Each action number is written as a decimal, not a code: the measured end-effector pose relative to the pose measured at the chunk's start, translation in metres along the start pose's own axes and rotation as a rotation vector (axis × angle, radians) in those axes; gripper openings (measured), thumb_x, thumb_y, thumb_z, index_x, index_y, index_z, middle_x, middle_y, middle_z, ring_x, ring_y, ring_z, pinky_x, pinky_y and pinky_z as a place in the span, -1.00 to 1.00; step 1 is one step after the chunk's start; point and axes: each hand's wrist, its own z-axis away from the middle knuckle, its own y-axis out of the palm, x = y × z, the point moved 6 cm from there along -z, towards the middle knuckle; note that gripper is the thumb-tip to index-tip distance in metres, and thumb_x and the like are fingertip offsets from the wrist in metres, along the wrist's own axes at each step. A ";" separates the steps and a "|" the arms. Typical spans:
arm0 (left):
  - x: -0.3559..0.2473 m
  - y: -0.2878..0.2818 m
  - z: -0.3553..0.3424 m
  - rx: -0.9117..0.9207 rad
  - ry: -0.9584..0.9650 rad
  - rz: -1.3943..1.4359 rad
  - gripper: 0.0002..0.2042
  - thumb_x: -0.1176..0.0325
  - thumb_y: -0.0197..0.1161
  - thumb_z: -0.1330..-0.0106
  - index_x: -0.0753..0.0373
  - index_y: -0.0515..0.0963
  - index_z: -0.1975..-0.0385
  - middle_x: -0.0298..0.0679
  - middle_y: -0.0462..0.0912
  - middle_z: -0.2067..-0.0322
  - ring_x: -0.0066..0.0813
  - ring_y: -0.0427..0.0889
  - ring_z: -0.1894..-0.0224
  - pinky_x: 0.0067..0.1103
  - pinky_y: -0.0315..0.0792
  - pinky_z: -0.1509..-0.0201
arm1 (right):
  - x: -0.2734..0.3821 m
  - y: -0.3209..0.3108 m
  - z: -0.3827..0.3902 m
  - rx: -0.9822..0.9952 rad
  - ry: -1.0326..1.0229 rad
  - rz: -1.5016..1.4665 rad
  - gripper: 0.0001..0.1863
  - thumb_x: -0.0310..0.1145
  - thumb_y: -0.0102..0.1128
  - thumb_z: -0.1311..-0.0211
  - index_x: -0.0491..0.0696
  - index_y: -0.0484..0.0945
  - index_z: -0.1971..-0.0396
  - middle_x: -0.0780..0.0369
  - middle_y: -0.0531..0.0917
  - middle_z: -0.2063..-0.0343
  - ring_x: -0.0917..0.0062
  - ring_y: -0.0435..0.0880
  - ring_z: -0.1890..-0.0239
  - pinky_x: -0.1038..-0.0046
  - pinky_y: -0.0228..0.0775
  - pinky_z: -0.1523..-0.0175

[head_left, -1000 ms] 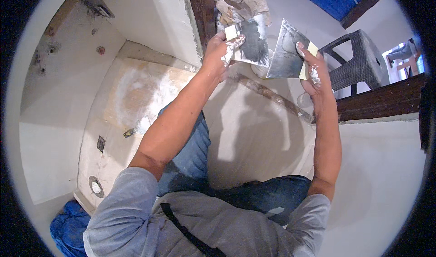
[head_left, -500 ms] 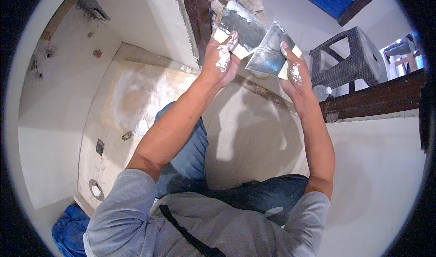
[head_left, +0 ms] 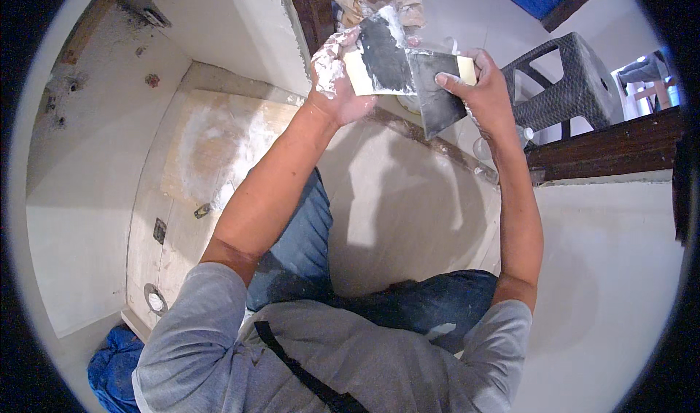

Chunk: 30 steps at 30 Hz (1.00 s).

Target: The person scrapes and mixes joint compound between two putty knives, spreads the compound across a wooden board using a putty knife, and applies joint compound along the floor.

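Both my hands are raised in front of me, each with a flat, wide putty knife in it. My left hand (head_left: 337,85), smeared with white paste, is closed around the pale back edge of one putty knife (head_left: 383,52). Grey and white filler coats that blade, thickest along its upper edge. My right hand (head_left: 487,85) pinches the other putty knife (head_left: 437,96) by its cream back strip, thumb lying on the dark face. The two blades meet at their edges, the right one angled downward.
A dark woven-pattern plastic stool (head_left: 565,78) stands to the right, behind a dark wooden beam (head_left: 605,147). Near my right wrist is a clear bottle (head_left: 483,149). A white-dusted board (head_left: 197,147) lies at left, a small tool (head_left: 203,210) beside it. Blue cloth (head_left: 115,369) sits lower left.
Both putty knives have been turned. The left blade now stands more upright, and the right one tilts downward with its edge against it. My right hand has shifted slightly right.
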 end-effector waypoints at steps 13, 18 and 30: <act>-0.002 0.010 0.006 0.025 0.064 -0.016 -0.20 -0.37 -0.09 -0.30 0.18 0.33 -0.33 -0.14 0.50 -0.21 -0.17 0.45 -0.28 -0.15 0.21 -0.42 | 0.026 -0.007 0.007 -0.314 -0.108 0.460 -0.26 0.11 0.64 0.28 -0.18 0.50 0.29 0.05 0.69 0.40 0.28 0.71 0.36 0.31 0.54 0.20; 0.000 0.014 0.003 0.074 0.116 -0.030 -0.11 -0.44 0.01 -0.18 0.18 0.31 -0.33 -0.03 0.42 -0.25 0.19 0.31 -0.34 -0.04 0.17 -0.43 | 0.022 0.002 0.008 -0.260 -0.074 0.467 -0.23 0.15 0.63 0.31 -0.18 0.50 0.29 0.03 0.71 0.38 0.23 0.73 0.32 0.27 0.55 0.19; -0.005 0.015 0.006 0.135 0.236 0.059 -0.30 -0.26 -0.14 -0.36 0.21 0.28 -0.28 0.03 0.40 -0.24 0.09 0.30 -0.35 -0.06 0.20 -0.40 | 0.025 0.029 0.012 -0.186 -0.004 0.367 -0.20 0.09 0.60 0.25 -0.21 0.50 0.14 0.00 0.72 0.28 0.15 0.73 0.15 0.23 0.52 0.04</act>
